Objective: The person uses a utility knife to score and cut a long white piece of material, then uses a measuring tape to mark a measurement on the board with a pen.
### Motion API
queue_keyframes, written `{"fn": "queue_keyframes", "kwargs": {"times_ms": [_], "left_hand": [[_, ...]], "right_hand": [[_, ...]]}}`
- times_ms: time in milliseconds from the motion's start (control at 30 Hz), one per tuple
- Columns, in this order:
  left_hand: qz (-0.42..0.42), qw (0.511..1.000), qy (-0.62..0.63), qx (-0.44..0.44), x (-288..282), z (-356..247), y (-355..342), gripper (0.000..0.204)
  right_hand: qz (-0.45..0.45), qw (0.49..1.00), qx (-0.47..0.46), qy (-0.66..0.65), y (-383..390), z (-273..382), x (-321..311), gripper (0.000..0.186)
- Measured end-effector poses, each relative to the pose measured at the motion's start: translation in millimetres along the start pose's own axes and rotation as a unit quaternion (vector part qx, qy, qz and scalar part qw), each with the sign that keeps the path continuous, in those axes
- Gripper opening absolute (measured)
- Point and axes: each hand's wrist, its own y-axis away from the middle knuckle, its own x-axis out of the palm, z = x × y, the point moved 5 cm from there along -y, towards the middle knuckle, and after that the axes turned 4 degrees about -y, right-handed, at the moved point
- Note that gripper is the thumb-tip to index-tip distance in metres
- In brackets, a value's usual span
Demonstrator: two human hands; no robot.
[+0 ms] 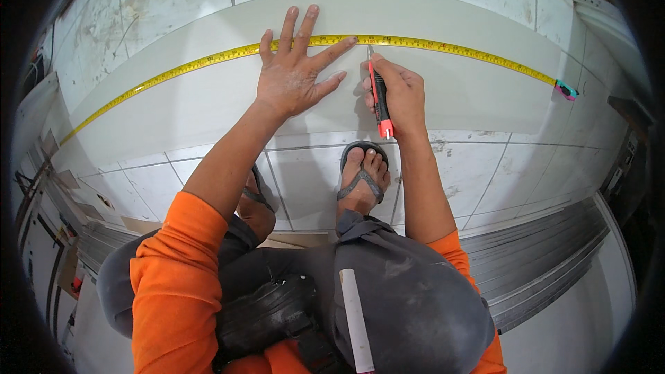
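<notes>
A long pale grey board lies across the tiled floor in front of me. Stretched along it is a yellow tape measure, its pink and turquoise case at the far right end. My left hand rests on the board with fingers spread, several of them crossing the tape and pressing on it. In my right hand is a red and black utility knife, gripped like a pen. The knife's blade points away from me and its tip meets the tape's near edge, just right of my left index finger.
My sandalled feet stand on white floor tiles near the board's close edge. Ribbed grey metal panels lie to my right. Assorted items and a cardboard piece are at the left. A white strip lies on my thigh.
</notes>
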Motion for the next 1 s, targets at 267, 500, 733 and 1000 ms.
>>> {"fn": "queue_keyframes", "kwargs": {"times_ms": [267, 500, 733, 1000], "left_hand": [[-0.002, 1.0, -0.006, 0.001, 0.6, 0.1, 0.1, 0.059], [-0.005, 1.0, -0.003, 0.002, -0.2, -0.2, 0.4, 0.058], [-0.005, 1.0, -0.001, 0.002, -1.1, -0.7, 0.7, 0.057], [-0.001, 1.0, -0.007, -0.002, -1.0, 0.5, 0.9, 0.059]], "right_hand": [[0.0, 1.0, -0.007, 0.026, 1.0, 1.3, 2.2, 0.037], [-0.008, 0.998, -0.019, 0.051, 1.2, 1.5, 3.7, 0.037], [-0.014, 0.998, -0.014, 0.064, 3.2, 1.5, 2.7, 0.038], [-0.007, 0.998, -0.006, 0.057, 10.4, -9.0, -0.3, 0.039]]}}
